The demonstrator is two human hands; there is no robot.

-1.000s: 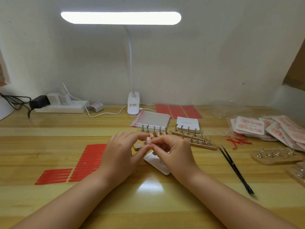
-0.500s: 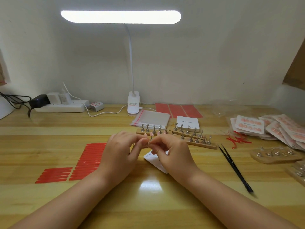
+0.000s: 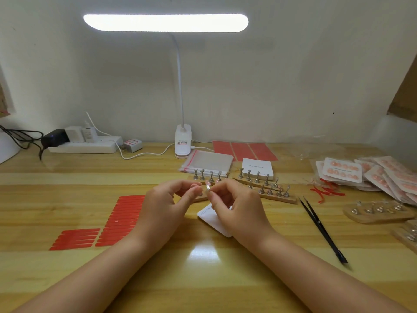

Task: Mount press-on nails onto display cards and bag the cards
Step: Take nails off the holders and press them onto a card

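Nail: I see a small pale press-on nail [image 3: 207, 188] held above the table, between my two hands and over the near end of a wooden stand.
Right hand: my right hand [image 3: 239, 208] pinches the nail with thumb and forefinger, the other fingers curled.
Left hand: my left hand [image 3: 163, 206] has its fingers curled, tips just beside the nail; I cannot tell whether they touch it.
Card: a white display card [image 3: 214, 220] lies flat on the table [image 3: 203, 279], partly under my right hand.
Stands: wooden stands with metal holders [image 3: 268, 188] sit just beyond my hands; two more stands [image 3: 379, 212] lie at the right.
Blank cards: a stack of white cards [image 3: 258, 169] rests behind the stands, beside clear bags [image 3: 208, 162].
Finished cards: bagged cards with pink nails [image 3: 343, 170] are piled at the far right.
Tweezers: black tweezers [image 3: 322, 229] lie to the right of my right hand, well apart from it.
Adhesive strips: red strips [image 3: 121, 220] lie left of my left hand; red sheets [image 3: 244, 150] lie near the lamp base [image 3: 183, 143].
Power strip: it [image 3: 83, 146] sits at the back left.
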